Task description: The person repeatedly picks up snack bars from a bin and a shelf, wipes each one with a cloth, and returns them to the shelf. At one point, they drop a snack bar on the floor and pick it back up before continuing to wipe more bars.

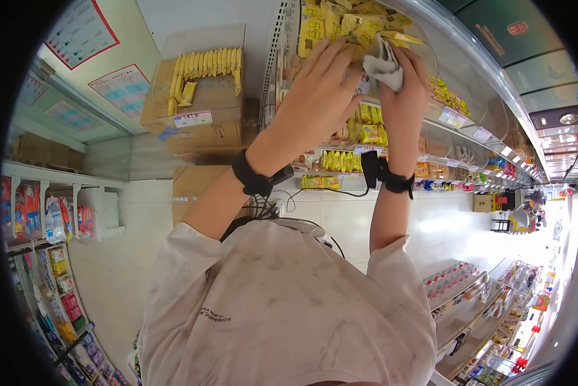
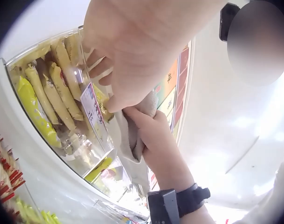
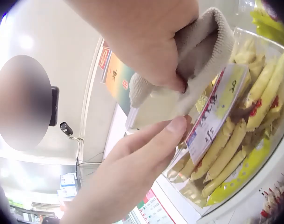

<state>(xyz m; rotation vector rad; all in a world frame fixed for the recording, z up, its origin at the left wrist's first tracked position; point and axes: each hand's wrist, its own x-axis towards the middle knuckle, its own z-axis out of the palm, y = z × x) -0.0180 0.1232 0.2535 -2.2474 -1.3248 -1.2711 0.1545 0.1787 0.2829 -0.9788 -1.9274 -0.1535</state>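
A folded grey cloth [image 1: 384, 67] is gripped in my right hand [image 1: 408, 87], just above the front of the top shelf. In the right wrist view the cloth [image 3: 207, 51] bunches around the thumb, its ribbed edge loose. My left hand [image 1: 321, 96] reaches beside it with fingers extended over the clear bin's front edge. Its thumb is close to the cloth, by the price label [image 2: 93, 109]. Behind the label lie yellow wrapped snack packets [image 2: 58, 88] in the clear bin. Part of the left fingers is hidden behind the bin front.
Lower shelves hold more yellow packets [image 1: 340, 161]. At the left, a cardboard box [image 1: 218, 116] carries a row of yellow packets [image 1: 208, 62]. Cables [image 1: 263, 206] hang near my waist. Another shelf unit [image 1: 475, 321] stands behind on the right.
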